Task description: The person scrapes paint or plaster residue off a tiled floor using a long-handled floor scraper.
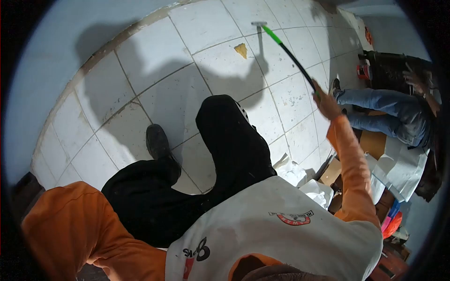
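My right hand (326,102) is closed around the black end of a long-handled floor scraper (296,62). Its pole turns bright green near the far end, where a flat, narrow metal head (258,23) meets or hovers just over the white floor tiles (206,25); contact is hard to judge. A small tan, roughly triangular scrap (241,50) lies on a tile short of the head. Of my left arm only the bent orange sleeve (75,220) shows, and the left hand is out of view.
Another person in blue jeans (384,103) sits or crouches at the right, one hand (415,79) raised. Nearby are a red bucket (363,72), cardboard (372,143) and crumpled white sheeting (289,171). A wall (51,61) borders the tiles at the left.
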